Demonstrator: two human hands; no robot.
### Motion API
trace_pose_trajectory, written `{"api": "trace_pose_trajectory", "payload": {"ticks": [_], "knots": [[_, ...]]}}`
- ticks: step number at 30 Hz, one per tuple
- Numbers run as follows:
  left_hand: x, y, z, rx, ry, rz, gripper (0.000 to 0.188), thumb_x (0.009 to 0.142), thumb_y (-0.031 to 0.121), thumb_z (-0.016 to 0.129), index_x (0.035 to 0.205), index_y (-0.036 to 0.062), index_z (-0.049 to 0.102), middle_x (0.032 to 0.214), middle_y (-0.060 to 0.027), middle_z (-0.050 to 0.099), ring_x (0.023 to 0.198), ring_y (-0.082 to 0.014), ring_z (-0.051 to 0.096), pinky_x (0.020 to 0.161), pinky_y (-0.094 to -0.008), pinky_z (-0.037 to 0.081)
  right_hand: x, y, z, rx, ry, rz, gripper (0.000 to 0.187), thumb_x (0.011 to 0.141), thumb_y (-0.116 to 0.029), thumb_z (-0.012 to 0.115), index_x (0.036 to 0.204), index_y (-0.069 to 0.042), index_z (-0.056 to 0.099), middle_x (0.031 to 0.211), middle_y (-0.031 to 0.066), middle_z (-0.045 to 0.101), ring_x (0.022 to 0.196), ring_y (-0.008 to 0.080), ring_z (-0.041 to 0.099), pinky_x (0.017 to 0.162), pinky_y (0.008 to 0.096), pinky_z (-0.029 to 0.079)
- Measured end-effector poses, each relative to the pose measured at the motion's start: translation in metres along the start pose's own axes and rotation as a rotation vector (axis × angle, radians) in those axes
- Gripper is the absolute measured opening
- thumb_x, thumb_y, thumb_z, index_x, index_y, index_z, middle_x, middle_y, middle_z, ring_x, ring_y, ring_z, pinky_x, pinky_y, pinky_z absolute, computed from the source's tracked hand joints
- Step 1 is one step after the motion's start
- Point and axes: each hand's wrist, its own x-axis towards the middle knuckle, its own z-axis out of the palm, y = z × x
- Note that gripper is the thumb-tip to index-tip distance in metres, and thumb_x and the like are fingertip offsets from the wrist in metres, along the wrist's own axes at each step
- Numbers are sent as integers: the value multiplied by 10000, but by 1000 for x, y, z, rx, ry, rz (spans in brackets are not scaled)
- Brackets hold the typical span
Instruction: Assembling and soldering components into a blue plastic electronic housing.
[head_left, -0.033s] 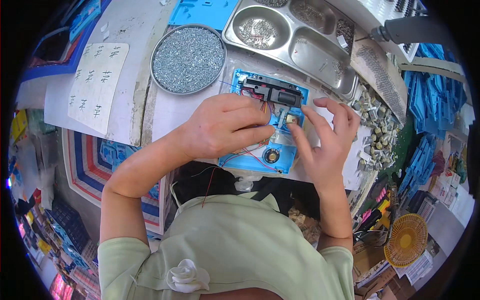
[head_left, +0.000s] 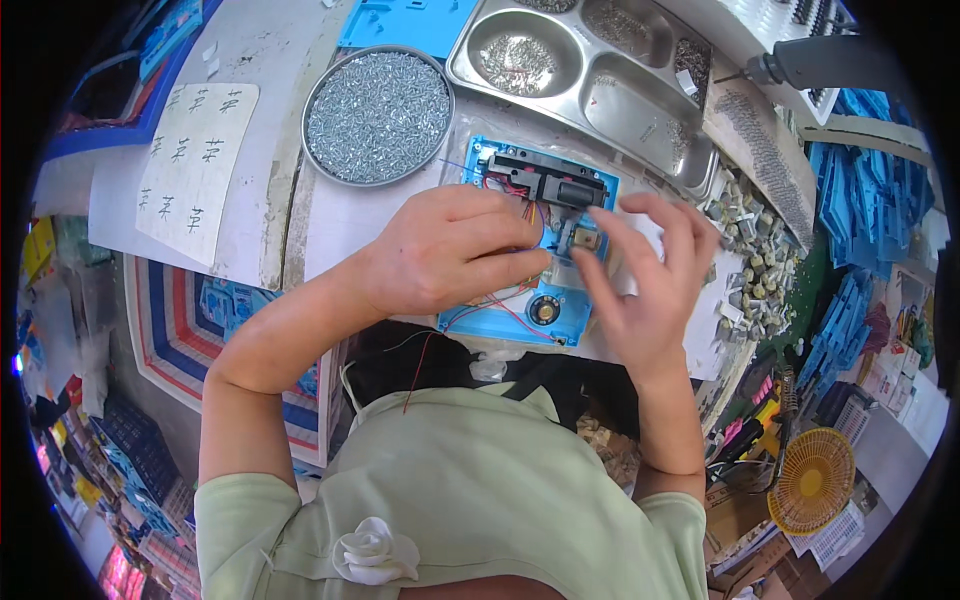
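Note:
A blue plastic housing [head_left: 572, 322] lies on the bench before me, with a black mechanism [head_left: 560, 188], thin coloured wires and a round speaker [head_left: 544, 310] in it. My left hand [head_left: 455, 245] reaches over its left side with thumb and fingers pinched together near the wires; what they hold is hidden. At the housing's right edge is my right hand [head_left: 650, 265], thumb and fingers apart. Its thumb and index fingertips are close to a small metal motor [head_left: 585, 238] seated in the housing; whether they touch it I cannot tell.
Small silvery screws fill a round metal tray [head_left: 378, 115]. Behind the housing stands a compartmented steel tray [head_left: 625, 100] with small parts. Several small motors [head_left: 755, 265] are heaped at the right, under a grey powered tool [head_left: 820, 62]. A handwritten sheet [head_left: 200, 170] lies at the left.
My right hand's thumb and index finger have shifted slightly at the small motor. My left hand and the housing stay practically where they were.

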Motion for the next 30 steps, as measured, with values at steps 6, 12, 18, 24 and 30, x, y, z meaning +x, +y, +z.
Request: {"api": "trace_pose_trajectory", "payload": {"ticks": [6,12,18,24,30], "knots": [[4,10,-7,12,-5,-100,359,705,111,772,1056,59,721,919,-68,653,801,-250,668,666,-359,542,19,0,28,127,11,-192,346,618,-92,805,958,-137,760,1018,27,640,981,307,526,859,420,439],[-9,12,-18,396,-3,-462,431,744,8,754,1164,74,680,916,-61,635,847,-246,622,695,-375,472,3,15,32,177,136,-108,268,657,-68,864,902,-125,773,839,12,633,849,252,532,757,375,426],[45,60,1,81,171,-518,391,817,-97,678,1187,27,656,1076,-134,649,848,-264,641,708,-357,522,-3,17,26,412,188,88,209,683,-60,876,855,-94,762,831,33,637,812,236,529,712,355,429],[45,39,22,-162,-6,-683,219,887,-31,690,1105,-11,683,937,-122,688,735,-235,694,655,-312,557,-6,26,22,507,194,137,193,687,-58,877,834,-82,754,827,43,641,828,228,547,734,346,439],[52,36,18,-429,30,-988,69,925,32,689,969,-20,695,822,-94,685,624,-189,687,569,-308,543,-11,31,28,621,154,186,174,701,-66,867,831,-76,752,834,47,647,845,236,555,757,355,444]]}}
